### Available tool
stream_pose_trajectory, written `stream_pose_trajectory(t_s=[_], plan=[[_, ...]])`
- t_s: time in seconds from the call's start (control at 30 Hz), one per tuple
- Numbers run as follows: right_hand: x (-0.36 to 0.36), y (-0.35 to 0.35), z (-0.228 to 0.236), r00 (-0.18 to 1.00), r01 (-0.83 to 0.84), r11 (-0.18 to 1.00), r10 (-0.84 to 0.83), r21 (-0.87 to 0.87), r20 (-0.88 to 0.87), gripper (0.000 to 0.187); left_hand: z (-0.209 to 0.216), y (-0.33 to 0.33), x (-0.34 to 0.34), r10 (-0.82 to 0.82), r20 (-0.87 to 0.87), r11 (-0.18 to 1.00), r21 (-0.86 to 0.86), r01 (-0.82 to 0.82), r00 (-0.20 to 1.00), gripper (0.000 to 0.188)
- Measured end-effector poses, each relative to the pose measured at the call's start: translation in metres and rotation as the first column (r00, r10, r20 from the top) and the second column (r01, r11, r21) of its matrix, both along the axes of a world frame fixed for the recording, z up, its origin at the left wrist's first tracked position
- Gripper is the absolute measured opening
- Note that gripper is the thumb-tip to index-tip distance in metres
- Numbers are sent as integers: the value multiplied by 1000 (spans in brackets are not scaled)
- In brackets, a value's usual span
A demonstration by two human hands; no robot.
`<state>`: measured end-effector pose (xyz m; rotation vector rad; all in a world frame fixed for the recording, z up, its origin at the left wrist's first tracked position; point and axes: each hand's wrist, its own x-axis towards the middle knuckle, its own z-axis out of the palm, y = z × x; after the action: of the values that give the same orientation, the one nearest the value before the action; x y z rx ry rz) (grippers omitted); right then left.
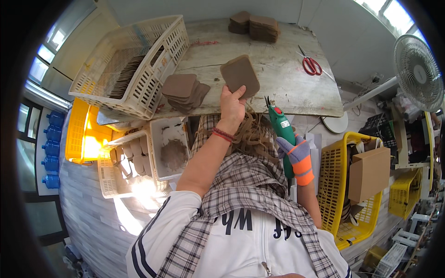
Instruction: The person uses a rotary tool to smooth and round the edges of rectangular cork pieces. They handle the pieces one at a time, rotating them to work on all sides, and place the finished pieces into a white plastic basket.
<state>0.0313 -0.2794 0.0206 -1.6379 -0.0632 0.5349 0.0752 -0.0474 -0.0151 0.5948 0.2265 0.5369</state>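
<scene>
My bare left hand [232,105] pinches a brown pad [239,74] with rounded corners by its lower edge, thumb on top. The pad is tilted up over the front of the worktable [208,60]. To the right, my right hand [297,155], in a grey and orange glove, is wrapped round green electric scissors [279,119]. Their dark blades point up toward the table's front edge, apart from the pad. A loose stack of similar brown pads [181,88] lies left of my left hand. Thin brown trimmings [252,134] hang in a tangle over my checked apron [232,176].
A cream crate [153,88] with a row of pads stands at the table's left. Two pad stacks [263,28] sit at the back, red-handled scissors [311,66] at the right. Below are a white bin [172,148] and a yellow basket [331,185]; a fan [418,72] stands far right.
</scene>
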Motion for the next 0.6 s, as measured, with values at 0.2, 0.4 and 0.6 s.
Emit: stream_pose_trajectory(t_s=[0.2, 0.4, 0.6], plan=[[0, 0, 14, 1000, -14, 1000, 14, 20, -7, 34, 11, -19, -6, -80, 82, 995, -55, 85, 993, 41], [0, -1, 21, 1000, 1, 1000, -1, 31, -1, 33, 16, -29, -11, -156, 108, 986, -46, 162, 982, 45], [-2, -1, 33, 999, 36, 998, -36, 45, -3, 31, 13, -36, -18, -224, 81, 973, -32, 227, 971, 42]])
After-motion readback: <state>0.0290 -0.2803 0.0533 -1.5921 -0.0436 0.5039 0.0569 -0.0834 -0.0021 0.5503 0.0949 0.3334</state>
